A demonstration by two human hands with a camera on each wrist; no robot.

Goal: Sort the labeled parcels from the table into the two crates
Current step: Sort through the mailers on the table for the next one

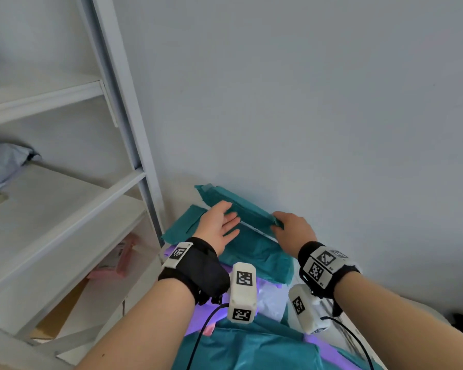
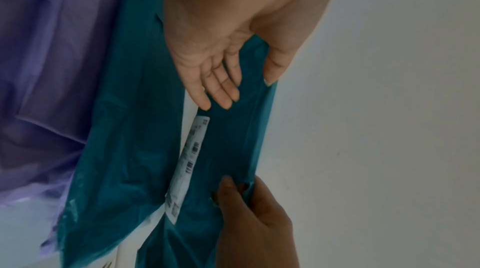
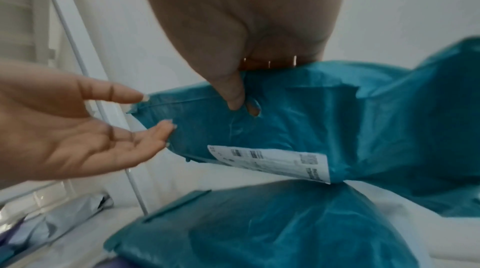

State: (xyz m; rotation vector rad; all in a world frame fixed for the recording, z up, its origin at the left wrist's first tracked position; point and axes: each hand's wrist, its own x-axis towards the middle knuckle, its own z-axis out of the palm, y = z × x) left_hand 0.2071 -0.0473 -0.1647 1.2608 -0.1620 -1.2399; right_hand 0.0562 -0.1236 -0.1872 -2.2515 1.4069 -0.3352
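My right hand (image 1: 278, 222) pinches the right end of a teal plastic parcel (image 1: 241, 206) and holds it lifted on edge near the wall. The thumb and a finger (image 3: 239, 102) press into the wrap. A white shipping label (image 3: 272, 161) runs along the parcel's lower edge (image 2: 189, 159). My left hand (image 1: 231, 214) is open with straight fingers (image 2: 221, 96) at the parcel's left end, the fingertips just touching it (image 3: 166, 128). A second teal parcel (image 1: 257, 252) lies flat beneath. No crate is in view.
More parcels lie closer to me: a purple one (image 2: 52, 67), a pale one (image 1: 270, 297) and another teal one (image 1: 251, 351). A white metal shelf rack (image 1: 123, 182) stands to the left, holding a pink item (image 1: 118, 260) and a cardboard box (image 1: 56, 316). The wall (image 1: 332, 129) is just behind.
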